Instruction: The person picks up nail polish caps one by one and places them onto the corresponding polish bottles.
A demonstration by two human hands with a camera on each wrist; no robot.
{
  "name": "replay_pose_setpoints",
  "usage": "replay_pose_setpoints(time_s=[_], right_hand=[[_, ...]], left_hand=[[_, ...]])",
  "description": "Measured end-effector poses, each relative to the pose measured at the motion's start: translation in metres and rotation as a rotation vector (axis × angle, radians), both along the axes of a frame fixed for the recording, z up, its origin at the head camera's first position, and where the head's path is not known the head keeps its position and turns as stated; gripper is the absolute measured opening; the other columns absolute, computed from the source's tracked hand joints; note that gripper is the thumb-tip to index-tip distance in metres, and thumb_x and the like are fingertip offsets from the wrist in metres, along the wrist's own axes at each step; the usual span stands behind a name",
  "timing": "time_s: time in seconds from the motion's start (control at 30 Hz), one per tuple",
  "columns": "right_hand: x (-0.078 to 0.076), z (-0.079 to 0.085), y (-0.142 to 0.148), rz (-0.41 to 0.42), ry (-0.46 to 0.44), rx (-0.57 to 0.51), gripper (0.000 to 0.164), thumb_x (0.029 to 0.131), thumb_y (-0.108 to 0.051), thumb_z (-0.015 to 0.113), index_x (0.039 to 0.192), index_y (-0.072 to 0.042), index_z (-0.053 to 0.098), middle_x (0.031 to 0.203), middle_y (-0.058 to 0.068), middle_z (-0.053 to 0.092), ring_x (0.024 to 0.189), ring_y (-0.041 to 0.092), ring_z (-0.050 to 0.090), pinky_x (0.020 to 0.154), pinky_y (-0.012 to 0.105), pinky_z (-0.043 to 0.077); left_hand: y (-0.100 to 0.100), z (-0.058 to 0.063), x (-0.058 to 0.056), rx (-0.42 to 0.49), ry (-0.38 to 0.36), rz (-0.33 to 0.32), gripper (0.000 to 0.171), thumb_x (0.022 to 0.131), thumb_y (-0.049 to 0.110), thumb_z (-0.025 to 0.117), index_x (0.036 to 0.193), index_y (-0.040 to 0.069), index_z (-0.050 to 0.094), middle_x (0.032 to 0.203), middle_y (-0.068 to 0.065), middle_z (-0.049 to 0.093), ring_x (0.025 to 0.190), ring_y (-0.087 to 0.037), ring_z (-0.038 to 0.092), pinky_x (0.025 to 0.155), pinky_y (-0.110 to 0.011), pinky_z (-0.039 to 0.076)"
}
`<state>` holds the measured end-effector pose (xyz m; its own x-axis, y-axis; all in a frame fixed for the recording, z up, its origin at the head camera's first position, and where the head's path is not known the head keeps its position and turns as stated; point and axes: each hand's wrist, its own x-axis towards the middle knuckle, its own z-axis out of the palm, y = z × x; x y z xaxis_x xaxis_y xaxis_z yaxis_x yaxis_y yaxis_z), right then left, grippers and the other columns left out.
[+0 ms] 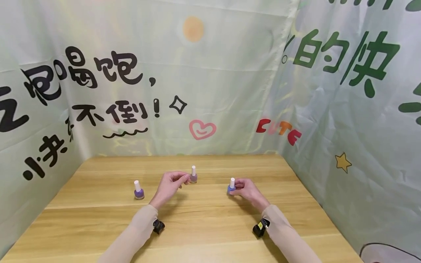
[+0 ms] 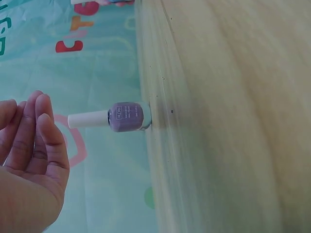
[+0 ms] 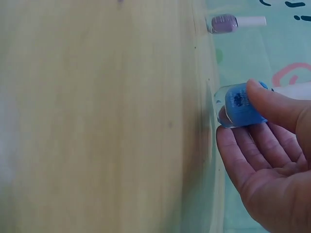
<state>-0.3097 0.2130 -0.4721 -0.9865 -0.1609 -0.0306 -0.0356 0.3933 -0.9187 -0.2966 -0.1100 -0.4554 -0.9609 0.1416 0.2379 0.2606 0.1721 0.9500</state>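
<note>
In the head view, three nail polish bottles with white caps are on the wooden table. My right hand [image 1: 247, 190] pinches the blue nail polish bottle [image 3: 240, 104] between thumb and fingers, its cap pointing up. At the back middle stands the mauve nail polish bottle [image 1: 193, 178], upright. My left hand [image 1: 171, 184] is just left of it, fingers loosely bent. The left wrist view shows a gap between those fingers and the white cap [image 2: 88, 119], with nothing held. A darker purple nail polish bottle [image 1: 139, 193] stands upright to the left of my left hand.
The wooden table [image 1: 204, 226] meets printed fabric curtains at its back and sides. The back curtain [image 1: 217, 84] hangs close behind the mauve bottle. Each wrist wears a black strapped device [image 1: 159, 226].
</note>
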Motion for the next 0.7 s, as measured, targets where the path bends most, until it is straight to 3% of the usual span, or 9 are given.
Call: replay_pose_setpoints(time_s=[0.2, 0.37, 0.53, 0.7], right_hand=[[-0.0013, -0.0006, 0.0047, 0.011, -0.017, 0.012, 0.031, 0.078, 0.004, 0.077, 0.107, 0.007, 0.064, 0.099, 0.016, 0.072, 0.091, 0.018, 0.067, 0.082, 0.028, 0.053], [-0.0029, -0.0008, 0.0052, 0.029, -0.019, 0.001, 0.031, 0.080, 0.005, 0.075, 0.108, 0.008, 0.063, 0.101, 0.018, 0.072, 0.092, 0.019, 0.068, 0.081, 0.030, 0.054], [-0.0020, -0.0021, 0.0032, 0.016, -0.045, -0.015, 0.036, 0.080, 0.004, 0.076, 0.113, 0.006, 0.063, 0.104, 0.015, 0.071, 0.094, 0.020, 0.067, 0.088, 0.034, 0.054], [0.0003, 0.0045, 0.0009, 0.022, -0.041, -0.027, 0.048, 0.081, 0.000, 0.077, 0.124, 0.007, 0.059, 0.121, 0.022, 0.066, 0.114, 0.031, 0.062, 0.104, 0.047, 0.045]], left_hand=[[0.0017, 0.0014, 0.0002, 0.002, -0.007, -0.004, 0.033, 0.094, 0.029, 0.067, 0.106, -0.002, 0.072, 0.094, -0.022, 0.073, 0.088, -0.035, 0.067, 0.068, -0.036, 0.054], [0.0017, 0.0060, 0.0034, 0.000, -0.025, 0.000, 0.024, 0.096, 0.022, 0.064, 0.104, 0.001, 0.074, 0.092, -0.019, 0.073, 0.089, -0.038, 0.066, 0.069, -0.037, 0.054], [0.0003, 0.0002, -0.0018, 0.006, -0.015, -0.009, 0.031, 0.095, 0.027, 0.065, 0.105, -0.001, 0.073, 0.096, -0.024, 0.072, 0.082, -0.026, 0.067, 0.067, -0.033, 0.053], [0.0009, 0.0021, -0.0027, 0.010, 0.014, -0.017, 0.035, 0.094, 0.030, 0.067, 0.106, -0.004, 0.072, 0.091, -0.020, 0.073, 0.078, -0.019, 0.066, 0.065, -0.030, 0.052]])
